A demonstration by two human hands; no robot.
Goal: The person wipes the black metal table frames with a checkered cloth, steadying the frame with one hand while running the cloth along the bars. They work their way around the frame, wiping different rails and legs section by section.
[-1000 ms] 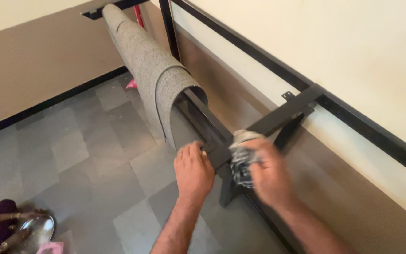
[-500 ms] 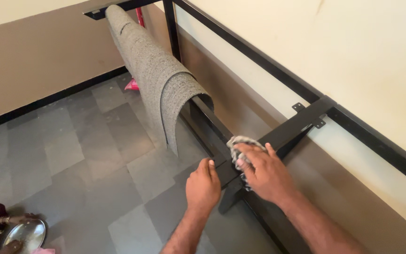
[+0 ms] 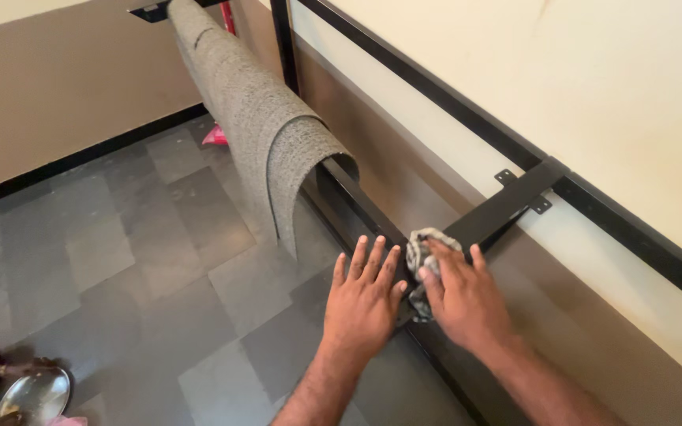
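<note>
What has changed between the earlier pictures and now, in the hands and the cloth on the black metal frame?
The right hand, with the crumpled grey cloth, has slid nearer along the black metal frame rail. The left hand followed it and now lies flat with spread fingers beside the cloth. The grey carpet mat stays draped over the rail.

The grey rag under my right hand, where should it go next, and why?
Probably slide the rag along the black cross bar toward the wall: the right hand presses it at the joint, and the left hand braces the rail.
</note>
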